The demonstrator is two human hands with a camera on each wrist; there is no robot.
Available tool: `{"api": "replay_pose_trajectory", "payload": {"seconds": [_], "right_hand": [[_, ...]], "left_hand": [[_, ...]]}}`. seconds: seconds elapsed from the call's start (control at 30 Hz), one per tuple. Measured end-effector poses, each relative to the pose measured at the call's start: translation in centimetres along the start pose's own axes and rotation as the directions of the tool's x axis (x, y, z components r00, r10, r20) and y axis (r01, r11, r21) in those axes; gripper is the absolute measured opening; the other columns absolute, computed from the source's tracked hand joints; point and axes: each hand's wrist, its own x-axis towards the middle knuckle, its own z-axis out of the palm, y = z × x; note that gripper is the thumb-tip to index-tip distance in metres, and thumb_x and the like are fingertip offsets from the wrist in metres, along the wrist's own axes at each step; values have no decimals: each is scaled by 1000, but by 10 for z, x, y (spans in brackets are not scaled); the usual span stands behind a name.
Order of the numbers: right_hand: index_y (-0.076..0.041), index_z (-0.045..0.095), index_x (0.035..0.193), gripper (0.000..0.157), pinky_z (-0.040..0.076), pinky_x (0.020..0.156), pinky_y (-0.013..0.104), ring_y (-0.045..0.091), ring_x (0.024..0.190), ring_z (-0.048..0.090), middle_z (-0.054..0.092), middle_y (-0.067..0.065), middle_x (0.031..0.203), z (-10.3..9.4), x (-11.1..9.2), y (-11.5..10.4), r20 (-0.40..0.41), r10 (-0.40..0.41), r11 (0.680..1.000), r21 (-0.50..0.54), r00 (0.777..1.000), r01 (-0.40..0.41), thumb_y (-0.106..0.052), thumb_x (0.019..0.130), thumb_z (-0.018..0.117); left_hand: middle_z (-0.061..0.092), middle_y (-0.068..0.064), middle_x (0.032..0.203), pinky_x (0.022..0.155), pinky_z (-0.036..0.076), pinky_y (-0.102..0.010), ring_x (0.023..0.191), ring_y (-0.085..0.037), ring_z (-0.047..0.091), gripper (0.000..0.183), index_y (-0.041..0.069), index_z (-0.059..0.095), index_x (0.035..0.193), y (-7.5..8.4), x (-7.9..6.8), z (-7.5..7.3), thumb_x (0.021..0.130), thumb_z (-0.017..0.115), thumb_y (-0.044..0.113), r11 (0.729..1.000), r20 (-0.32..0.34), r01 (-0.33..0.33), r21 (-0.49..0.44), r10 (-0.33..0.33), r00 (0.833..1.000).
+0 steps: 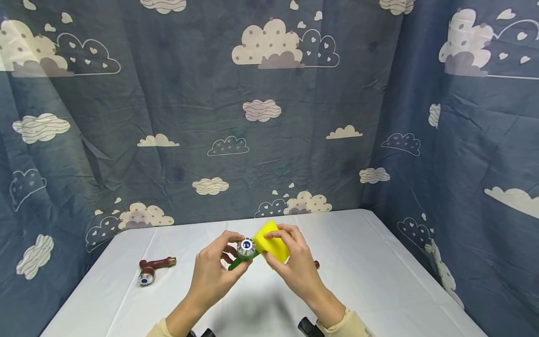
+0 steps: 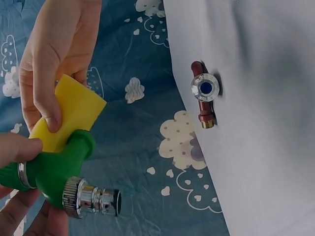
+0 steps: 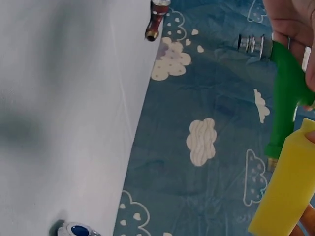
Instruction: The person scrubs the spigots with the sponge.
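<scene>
Over the table, my left hand (image 1: 212,271) grips a green tap (image 2: 59,172) by its body, thumb on one side and fingers behind. The tap's chrome nozzle (image 1: 246,245) faces the head camera; a brass threaded end (image 3: 271,164) shows in the right wrist view. My right hand (image 1: 296,267) pinches a yellow sponge (image 1: 269,239) between thumb and fingers. The sponge (image 3: 285,187) lies against the green tap's side, overlapping its body in both wrist views. Part of the tap is hidden behind my left fingers.
A dark red tap (image 1: 153,267) with a chrome nozzle lies on the left of the white table (image 1: 370,262). Beyond my right hand, a small dark red end (image 1: 316,264) of another object peeks out. A blue cloud-patterned cloth (image 1: 294,154) hangs behind the table.
</scene>
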Motion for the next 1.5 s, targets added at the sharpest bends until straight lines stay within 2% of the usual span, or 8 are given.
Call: {"api": "replay_pose_trajectory", "payload": {"seconds": [0.17,0.37,0.47,0.67,0.8,1.23,1.4,1.5], "right_hand": [[-15,74,117,35,66,95,44,33,125,67,63,12,136,0,3,7,-17,-4,1000,-13,1000,4,-7,86,88],[-16,73,120,33,64,80,30,27,108,68,67,12,129,-4,7,12,8,143,980,136,990,-142,-8,90,85],[-11,68,128,33,61,81,25,23,105,68,67,15,129,-5,8,13,95,282,900,318,955,-298,-10,96,79],[-5,56,145,41,55,97,29,24,115,63,61,17,138,-4,11,15,276,460,632,565,844,-530,-17,107,64],[-3,56,144,41,54,100,28,23,117,61,61,14,135,1,11,12,332,463,563,606,822,-562,-16,106,65],[-5,65,132,34,59,92,26,22,116,70,69,17,131,13,1,6,307,395,708,499,866,-500,-15,101,74],[-5,64,133,35,58,91,26,21,112,68,68,16,130,14,0,8,293,420,700,498,859,-512,-15,101,73],[-3,60,136,37,56,92,27,20,110,65,65,15,130,14,-2,8,313,448,642,539,837,-545,-16,103,70]], "left_hand": [[77,5,98,63,61,-17,73,0,71,53,18,64,112,0,-1,0,69,90,3,999,-14,46,-11,-46,999],[77,4,102,65,63,-19,76,-3,73,55,17,69,119,-1,1,-2,72,89,-2,996,-4,27,-86,-27,1000],[75,1,105,66,65,-21,77,-4,73,55,19,70,120,-1,0,-2,74,88,-6,986,26,56,-158,-52,998],[70,-6,109,70,67,-26,80,-7,74,55,15,63,117,-2,-1,-2,75,87,-12,938,80,166,-304,-149,986],[71,-9,111,71,67,-27,83,-9,76,51,10,55,111,-3,2,-1,77,84,-14,908,70,179,-378,-165,984],[70,-11,111,73,68,-30,84,-12,79,40,5,73,109,-6,4,-1,78,85,-17,881,-117,86,-466,-158,981],[71,-6,112,70,67,-25,82,-12,78,38,-2,71,107,-6,6,-4,77,84,-20,862,-187,99,-497,-218,958],[69,-3,112,71,66,-22,83,-13,77,36,-5,68,107,-4,7,-4,77,82,-21,835,-215,141,-532,-295,931]]}}
